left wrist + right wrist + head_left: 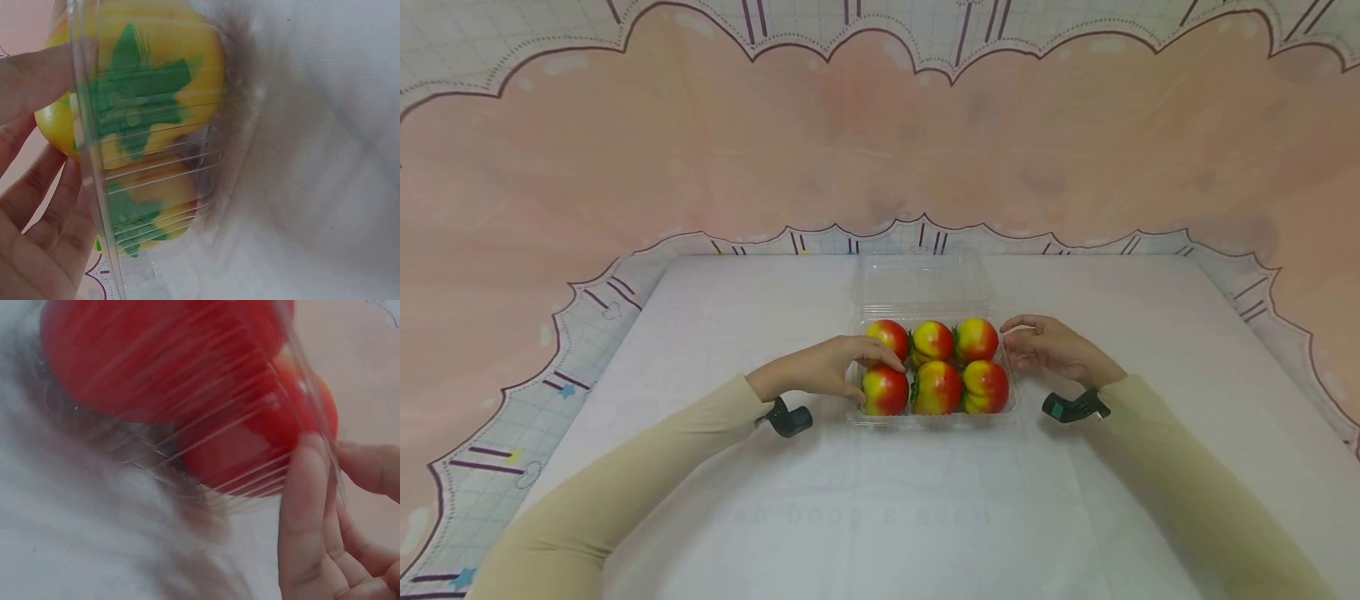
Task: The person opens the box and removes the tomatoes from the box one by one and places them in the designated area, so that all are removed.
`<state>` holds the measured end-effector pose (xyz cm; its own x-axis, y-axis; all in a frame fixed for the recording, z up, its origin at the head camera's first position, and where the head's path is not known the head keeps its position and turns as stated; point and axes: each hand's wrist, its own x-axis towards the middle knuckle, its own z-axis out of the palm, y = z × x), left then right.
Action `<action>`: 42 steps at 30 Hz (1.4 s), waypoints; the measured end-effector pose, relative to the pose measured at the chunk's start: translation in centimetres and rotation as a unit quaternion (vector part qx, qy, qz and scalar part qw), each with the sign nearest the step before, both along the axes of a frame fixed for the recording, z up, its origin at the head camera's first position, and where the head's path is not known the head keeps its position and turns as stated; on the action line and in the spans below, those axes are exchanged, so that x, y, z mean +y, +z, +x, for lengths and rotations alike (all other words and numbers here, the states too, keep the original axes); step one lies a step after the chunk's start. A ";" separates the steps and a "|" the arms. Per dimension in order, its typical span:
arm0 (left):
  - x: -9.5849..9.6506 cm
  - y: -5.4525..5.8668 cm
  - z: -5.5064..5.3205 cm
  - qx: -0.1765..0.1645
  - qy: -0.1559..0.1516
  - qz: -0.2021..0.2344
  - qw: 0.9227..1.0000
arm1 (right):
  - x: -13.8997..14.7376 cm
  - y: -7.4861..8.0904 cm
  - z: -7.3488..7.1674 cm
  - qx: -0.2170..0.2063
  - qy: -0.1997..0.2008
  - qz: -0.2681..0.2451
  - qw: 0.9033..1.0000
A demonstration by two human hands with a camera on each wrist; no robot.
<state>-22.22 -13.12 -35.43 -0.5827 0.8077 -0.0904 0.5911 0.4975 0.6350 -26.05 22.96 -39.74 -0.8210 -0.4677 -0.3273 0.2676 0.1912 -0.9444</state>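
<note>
Several tomato-like fruits, red and yellow with green leafy tops, sit in two rows in a clear plastic box (931,421). My left hand (820,367) reaches in over the box's left side. Its thumb and fingers lie around the front-left fruit (884,391), and the thumb shows against that fruit's yellow side in the left wrist view. At the opposite side, my right hand (1054,348) pinches the box's rim beside the back-right fruit (977,339). In the right wrist view the thumb (304,506) presses on the outside of the ribbed wall.
The box's clear lid (921,283) stands raised at its far side. A white cloth (737,517) covers the table under it. Behind the table hangs a pink patterned curtain (820,150). Dark wrist cameras are strapped below both hands.
</note>
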 end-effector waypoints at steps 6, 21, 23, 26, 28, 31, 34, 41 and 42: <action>0.0 -0.1 0.0 0.000 0.002 -0.001 1.000 | -0.5 -0.4 0.3 0.079 -0.040 0.083 0.993; 0.1 0.2 0.3 0.000 0.012 -0.010 1.000 | -0.8 -1.0 2.7 0.196 -0.044 0.116 0.973; 0.1 0.2 0.3 0.002 0.014 -0.013 1.000 | -0.8 -1.1 2.7 0.194 -0.043 0.113 0.973; 0.2 0.2 0.3 0.010 0.015 -0.017 1.000 | -0.8 -1.2 2.8 0.194 -0.044 0.104 0.974; 0.2 0.2 0.2 0.014 0.014 -0.018 1.000 | -0.7 -1.2 2.7 0.194 -0.044 0.098 0.975; 0.2 0.2 0.2 0.020 0.013 -0.017 1.000 | -0.7 -1.3 2.7 0.197 -0.043 0.089 0.975; 0.2 0.2 0.1 0.025 0.015 -0.011 1.000 | -0.8 -1.4 2.6 0.201 -0.044 0.084 0.975; 0.1 0.0 -0.1 0.006 0.020 0.007 1.000 | -0.8 -1.5 2.7 0.197 -0.044 0.086 0.976; 0.1 -0.1 -0.1 0.005 0.018 0.008 1.000 | -0.8 -1.4 2.8 0.198 -0.046 0.086 0.975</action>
<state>-22.28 -12.99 -35.50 -0.6126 0.7872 -0.0713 0.5796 0.5086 0.6367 -23.26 22.21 -41.18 -0.9346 -0.3531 -0.0441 -0.0876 0.3484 -0.9333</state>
